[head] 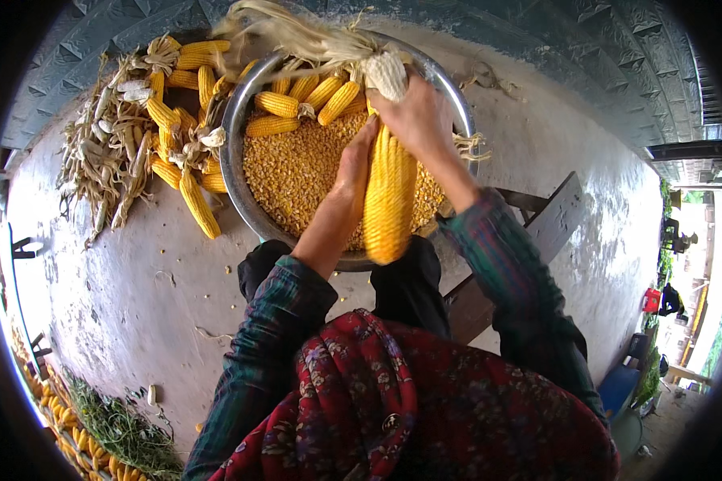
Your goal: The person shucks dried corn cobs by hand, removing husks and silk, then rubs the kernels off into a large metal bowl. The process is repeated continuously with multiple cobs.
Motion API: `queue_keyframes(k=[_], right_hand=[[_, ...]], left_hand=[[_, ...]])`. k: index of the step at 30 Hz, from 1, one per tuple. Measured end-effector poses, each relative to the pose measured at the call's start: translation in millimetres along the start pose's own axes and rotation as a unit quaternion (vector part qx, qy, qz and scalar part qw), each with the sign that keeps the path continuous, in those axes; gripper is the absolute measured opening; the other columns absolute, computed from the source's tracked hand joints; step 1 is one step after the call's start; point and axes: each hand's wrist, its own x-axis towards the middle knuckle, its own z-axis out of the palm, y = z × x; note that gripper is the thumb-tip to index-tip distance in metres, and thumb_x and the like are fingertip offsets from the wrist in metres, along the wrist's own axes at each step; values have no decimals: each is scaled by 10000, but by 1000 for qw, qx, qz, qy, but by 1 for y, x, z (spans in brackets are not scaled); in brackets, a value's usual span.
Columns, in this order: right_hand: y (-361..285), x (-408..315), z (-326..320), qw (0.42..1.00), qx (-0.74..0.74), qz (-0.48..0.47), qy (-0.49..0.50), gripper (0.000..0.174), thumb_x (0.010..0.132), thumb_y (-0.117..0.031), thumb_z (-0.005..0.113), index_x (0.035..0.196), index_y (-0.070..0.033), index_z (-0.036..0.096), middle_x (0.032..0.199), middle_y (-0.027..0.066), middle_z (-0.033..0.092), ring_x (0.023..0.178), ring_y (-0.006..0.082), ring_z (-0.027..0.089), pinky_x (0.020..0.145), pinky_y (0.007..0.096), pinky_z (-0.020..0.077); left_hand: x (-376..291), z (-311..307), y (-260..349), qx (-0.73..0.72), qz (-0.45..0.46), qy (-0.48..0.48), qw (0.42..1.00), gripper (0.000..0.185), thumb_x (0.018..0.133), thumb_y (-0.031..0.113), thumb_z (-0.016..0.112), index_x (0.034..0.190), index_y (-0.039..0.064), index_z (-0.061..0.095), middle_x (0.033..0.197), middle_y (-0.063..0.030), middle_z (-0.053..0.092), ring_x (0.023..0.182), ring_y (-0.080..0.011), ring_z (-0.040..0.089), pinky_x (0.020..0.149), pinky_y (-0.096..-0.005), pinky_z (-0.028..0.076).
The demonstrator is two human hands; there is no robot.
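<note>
A wide metal basin [233,180] holds loose yellow corn kernels [301,165] with several whole corn cobs [339,102] lying at its far left part. Over the basin, my left hand [356,159] rests against the side of a large yellow corn cob [390,198], its fingers partly hidden. My right hand [415,111] is closed at the upper end of that cob, beside a pale stripped cob [387,75] with dry husks [295,39] trailing from it. Both hands are slightly blurred, and it is unclear which piece the right fingers grip.
Left of the basin, more yellow cobs [197,204] lie on the concrete floor beside a heap of dry husks and bare cobs [105,138]. A wooden bench [556,216] stands at the right. Green plants [117,421] and more corn [84,445] lie at the lower left.
</note>
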Motion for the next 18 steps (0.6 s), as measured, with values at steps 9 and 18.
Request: queue_keyframes(k=[9,18], right_hand=[[-15,19,-52,970,138,-54,-194,486,720,-531,710,916,-86,695,836,80,685,724,184,648,705,344,512],[-36,-8,-9,994,-28,-108,-7,515,729,-539,666,952,-75,668,733,112,668,644,243,654,613,373,530]], left_hand=[[2,-1,13,-107,-5,-63,992,343,964,380,438,1155,100,490,878,-95,607,705,-233,624,604,-368,556],[-4,-3,2,-171,31,-14,985,436,958,413,422,1168,44,526,925,-102,641,759,-235,643,664,-354,557]])
